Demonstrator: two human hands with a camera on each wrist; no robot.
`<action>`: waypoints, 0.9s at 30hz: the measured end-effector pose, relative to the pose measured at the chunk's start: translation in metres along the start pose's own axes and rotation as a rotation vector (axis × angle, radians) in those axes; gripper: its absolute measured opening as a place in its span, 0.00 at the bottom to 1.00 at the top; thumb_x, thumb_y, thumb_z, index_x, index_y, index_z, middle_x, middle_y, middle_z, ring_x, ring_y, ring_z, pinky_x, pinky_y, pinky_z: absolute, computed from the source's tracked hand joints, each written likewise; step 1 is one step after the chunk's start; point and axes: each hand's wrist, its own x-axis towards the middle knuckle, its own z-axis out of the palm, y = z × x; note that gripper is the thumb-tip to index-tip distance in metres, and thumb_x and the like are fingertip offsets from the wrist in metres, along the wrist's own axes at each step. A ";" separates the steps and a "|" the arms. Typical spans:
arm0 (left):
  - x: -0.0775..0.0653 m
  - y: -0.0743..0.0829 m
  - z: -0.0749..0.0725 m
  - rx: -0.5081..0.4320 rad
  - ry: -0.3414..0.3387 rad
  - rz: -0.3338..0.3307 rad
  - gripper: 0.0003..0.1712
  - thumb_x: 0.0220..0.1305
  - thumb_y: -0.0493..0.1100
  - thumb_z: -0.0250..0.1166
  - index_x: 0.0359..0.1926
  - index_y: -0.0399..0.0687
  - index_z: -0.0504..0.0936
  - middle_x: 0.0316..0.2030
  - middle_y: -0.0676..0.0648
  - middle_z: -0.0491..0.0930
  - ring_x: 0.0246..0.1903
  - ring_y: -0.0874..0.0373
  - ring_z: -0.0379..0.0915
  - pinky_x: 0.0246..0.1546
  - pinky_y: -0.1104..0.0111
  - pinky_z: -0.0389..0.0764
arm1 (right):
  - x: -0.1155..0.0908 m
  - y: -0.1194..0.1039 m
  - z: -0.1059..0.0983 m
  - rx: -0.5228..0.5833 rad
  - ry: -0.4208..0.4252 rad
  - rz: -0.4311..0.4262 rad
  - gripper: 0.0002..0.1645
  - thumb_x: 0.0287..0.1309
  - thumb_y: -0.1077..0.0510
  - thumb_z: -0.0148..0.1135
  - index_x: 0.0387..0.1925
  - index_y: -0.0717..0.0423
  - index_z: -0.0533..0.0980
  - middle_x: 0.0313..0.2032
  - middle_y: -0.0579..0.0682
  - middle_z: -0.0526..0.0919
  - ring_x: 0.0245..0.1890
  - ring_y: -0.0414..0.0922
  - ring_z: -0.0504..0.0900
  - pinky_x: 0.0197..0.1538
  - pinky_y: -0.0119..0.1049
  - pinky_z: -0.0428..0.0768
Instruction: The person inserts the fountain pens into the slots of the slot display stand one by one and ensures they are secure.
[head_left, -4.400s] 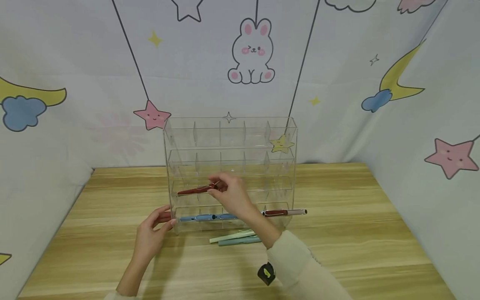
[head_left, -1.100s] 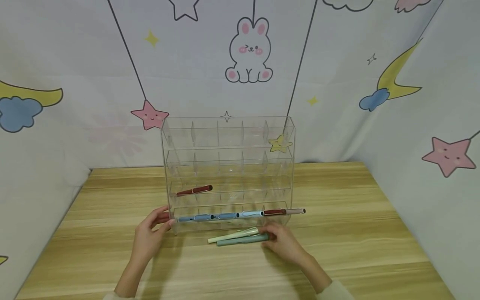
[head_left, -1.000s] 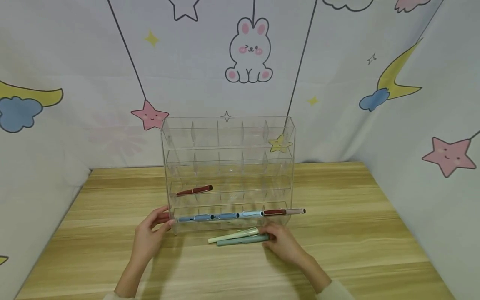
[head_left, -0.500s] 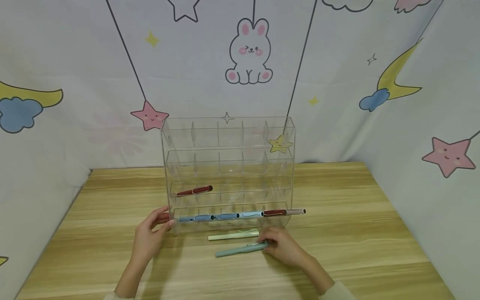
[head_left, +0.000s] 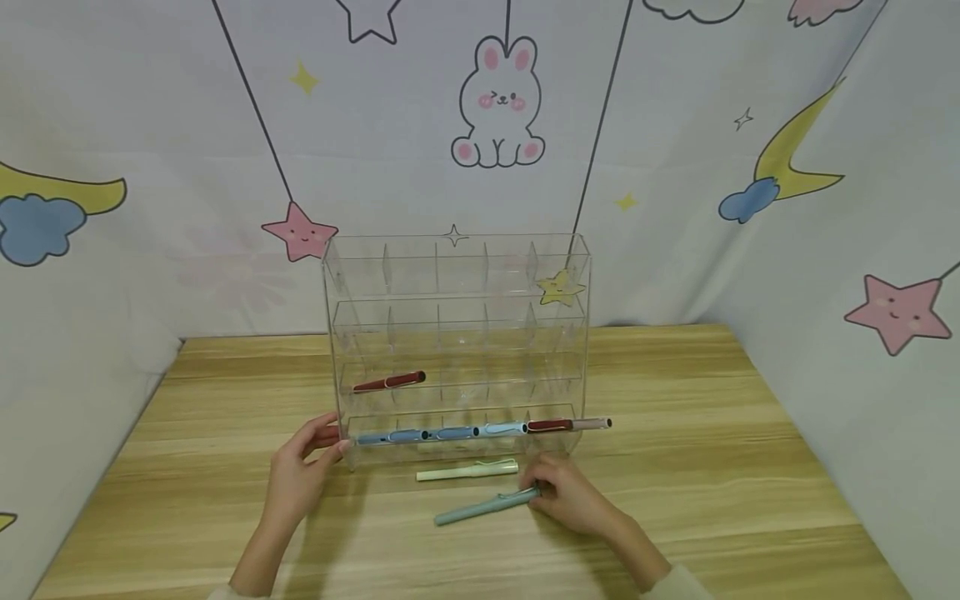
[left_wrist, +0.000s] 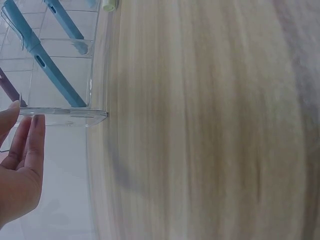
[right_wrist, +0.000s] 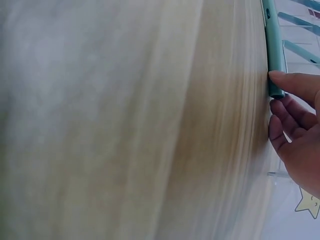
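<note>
A clear acrylic pen rack (head_left: 457, 322) stands on the table. My left hand (head_left: 298, 473) pinches its left side wall near the bottom, thumb in front and fingers behind; the left wrist view shows this wall edge-on between them. My right hand (head_left: 570, 497) pinches a green capped pen (head_left: 480, 507) by its cap end, between thumb and fingers, in front of the rack; the pen slants down to the left. In the right wrist view the cap end (right_wrist: 274, 85) is under my thumb. A pale green pen (head_left: 465, 472) lies behind it, nearer the rack.
Along the rack's bottom tier lie blue pens (head_left: 453, 432), a light blue pen (head_left: 504, 428), a dark red pen (head_left: 550, 425) and a pinkish-beige pen (head_left: 591, 423) jutting past the right side. Another dark red pen (head_left: 390, 382) sits one tier up, at left. A patterned curtain (head_left: 405, 108) hangs behind.
A dark red pen has been let go in the second tier from the bottom. My right hand has since taken the green pen and drawn it forward, apart from the pale one. My left hand stays put.
</note>
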 end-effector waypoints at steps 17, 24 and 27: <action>-0.001 -0.001 0.000 0.015 -0.002 0.015 0.22 0.58 0.34 0.63 0.54 0.37 0.73 0.41 0.39 0.78 0.37 0.76 0.70 0.36 0.71 0.79 | -0.003 -0.004 -0.001 0.152 0.031 -0.042 0.12 0.43 0.68 0.68 0.32 0.54 0.78 0.33 0.45 0.77 0.33 0.38 0.74 0.36 0.31 0.76; -0.001 -0.001 0.000 0.009 -0.003 0.015 0.21 0.57 0.33 0.63 0.54 0.36 0.73 0.41 0.38 0.78 0.37 0.76 0.69 0.35 0.76 0.76 | -0.005 -0.016 -0.007 0.244 0.044 -0.045 0.08 0.48 0.66 0.66 0.34 0.56 0.80 0.36 0.50 0.78 0.38 0.40 0.75 0.41 0.33 0.78; 0.000 0.000 0.000 0.001 -0.002 0.015 0.21 0.57 0.32 0.63 0.53 0.35 0.73 0.41 0.37 0.78 0.36 0.76 0.70 0.34 0.79 0.75 | -0.004 -0.025 -0.014 0.273 0.030 -0.038 0.07 0.51 0.65 0.64 0.35 0.58 0.80 0.38 0.53 0.78 0.39 0.43 0.76 0.42 0.34 0.78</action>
